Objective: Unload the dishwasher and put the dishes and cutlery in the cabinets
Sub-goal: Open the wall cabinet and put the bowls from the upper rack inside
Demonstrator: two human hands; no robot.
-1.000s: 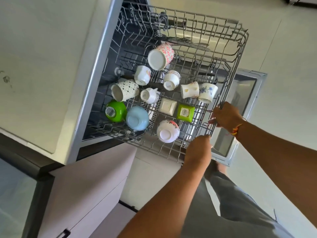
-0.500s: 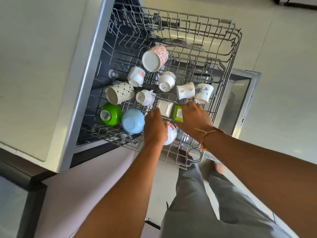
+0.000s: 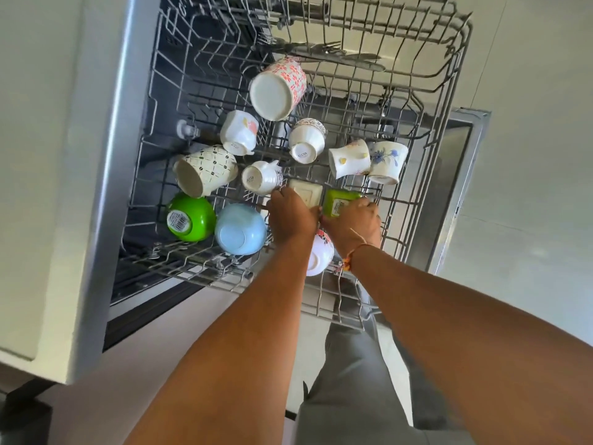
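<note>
We see both bare hands reaching into the pulled-out wire rack (image 3: pixel 446 101) of the dishwasher, and we take the square cream dish (image 3: pixel 306 191) near the rack's middle as our landmark. The left hand (image 3: pixel 293 216) lies on the near left edge of that dish, knuckles up and fingers curled downward around the rim; we cannot tell how firmly they close, since the fingertips are hidden beneath the hand. Just right of the cream dish, the right hand (image 3: pixel 353 223) is wrapped over the near side of a square green dish (image 3: pixel 340 202), thumb and fingers bent around its edge so that it looks gripped, with an orange thread band at the wrist. The two hands nearly touch each other in front of the cream dish. Below them, nearer to us than the cream dish, a white floral bowl (image 3: pixel 319 255) sits partly hidden under both wrists. Left of the cream dish rest an upturned pale blue bowl (image 3: pixel 239 229) and, further left, a green bowl (image 3: pixel 191 216) with a barcode sticker. Beyond the cream dish stand several overturned cups, among them a small white cup (image 3: pixel 261 178) just beside the left hand's fingers, and a large mug with pink flowers (image 3: pixel 277 88) further back. Forks (image 3: pixel 330 49) lie across the far part of the rack.
</note>
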